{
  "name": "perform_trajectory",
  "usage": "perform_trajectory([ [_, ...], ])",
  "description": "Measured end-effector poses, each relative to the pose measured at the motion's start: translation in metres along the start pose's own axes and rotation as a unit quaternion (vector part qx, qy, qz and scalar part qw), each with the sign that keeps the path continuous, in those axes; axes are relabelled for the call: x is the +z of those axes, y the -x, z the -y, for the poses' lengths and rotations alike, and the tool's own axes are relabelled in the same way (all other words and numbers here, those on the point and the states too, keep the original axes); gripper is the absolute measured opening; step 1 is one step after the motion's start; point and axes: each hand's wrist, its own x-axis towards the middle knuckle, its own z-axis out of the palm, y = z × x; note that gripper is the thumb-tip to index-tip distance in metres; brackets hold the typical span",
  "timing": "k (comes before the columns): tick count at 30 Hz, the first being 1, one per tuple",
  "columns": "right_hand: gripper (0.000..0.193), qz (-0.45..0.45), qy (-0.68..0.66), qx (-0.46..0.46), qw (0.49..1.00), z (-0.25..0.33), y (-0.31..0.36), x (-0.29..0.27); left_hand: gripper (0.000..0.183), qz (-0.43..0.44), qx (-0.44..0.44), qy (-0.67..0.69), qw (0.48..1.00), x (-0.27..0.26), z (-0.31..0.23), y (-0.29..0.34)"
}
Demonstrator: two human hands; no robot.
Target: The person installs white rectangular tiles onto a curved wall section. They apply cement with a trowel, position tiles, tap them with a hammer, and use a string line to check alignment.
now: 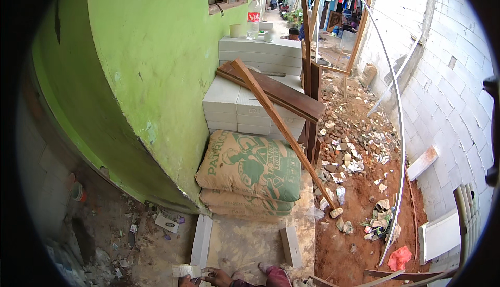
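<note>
At the lower edge my right hand (219,277) reaches left, its fingers stretched out and slightly apart. Beside it, my left hand (186,282) is mostly cut off by the frame. It touches the underside of a small pale, flat-topped piece (186,271); whether its fingers close on that piece I cannot tell. Just beyond the hands, a light grey block (201,241) runs along the left of a dusty slab (242,240). Another grey block (290,247) is set along the slab's right side. Part of a maroon-clothed leg (277,276) shows right of my hands.
Stacked sacks (249,167) stand against the green wall (156,63), with white blocks (221,105) behind. A brown board (276,92) lies across these; a long wooden-handled tool (281,136) leans over them. Rubble (346,154) covers the ground right. A plastic bottle (253,19) stands farther back.
</note>
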Motion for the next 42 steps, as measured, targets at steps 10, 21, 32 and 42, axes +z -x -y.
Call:
perform_trajectory([
  [10, 0.030, 0.094, 0.193, -0.161, 0.963, 0.011, -0.016, -0.024, 0.054, -0.339, -0.064, 0.377, 0.859, 0.073, -0.113, 0.074],
  [21, 0.032, 0.233, 0.305, -0.049, 0.922, 0.164, 0.052, -0.098, 0.061, -0.262, -0.091, 0.291, 0.916, 0.108, -0.263, 0.071],
  [32, 0.012, 0.311, -0.011, -0.078, 0.947, 0.221, 0.056, -0.121, 0.029, 0.003, 0.055, 0.230, 0.972, 0.056, -0.196, 0.106],
  [42, 0.005, 0.320, -0.331, 0.116, 0.880, 0.185, 0.077, -0.125, 0.051, 0.164, -0.086, 0.394, 0.900, 0.062, -0.216, 0.118],
])
